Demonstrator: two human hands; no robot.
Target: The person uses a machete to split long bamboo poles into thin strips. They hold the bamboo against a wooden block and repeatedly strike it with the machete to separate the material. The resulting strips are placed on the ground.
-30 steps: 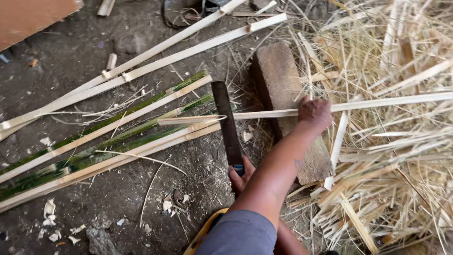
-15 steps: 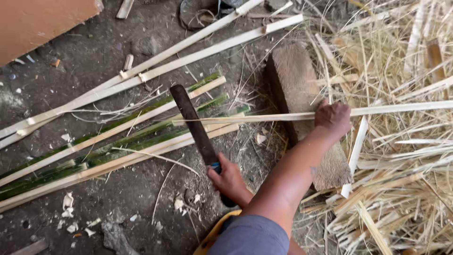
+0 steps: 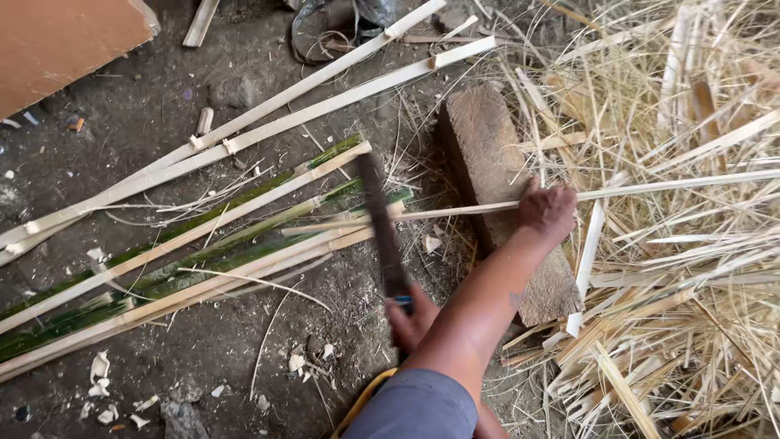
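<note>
My left hand reaches across my body and grips a long pale bamboo strip where it lies over a worn wooden block. My right hand sits lower, partly under my left forearm, closed on the handle of a dark long-bladed knife. The blade points away from me and crosses the strip's left end, near the split green and pale bamboo lengths on the dirt.
A deep heap of bamboo shavings and slivers fills the right side. Two long pale slats lie diagonally at the top. An orange-brown board sits top left. Small chips dot the dirt floor.
The knife blade swung left half a second ago and now stands nearly upright again across the strip. My left hand keeps its grip on the strip over the block.
</note>
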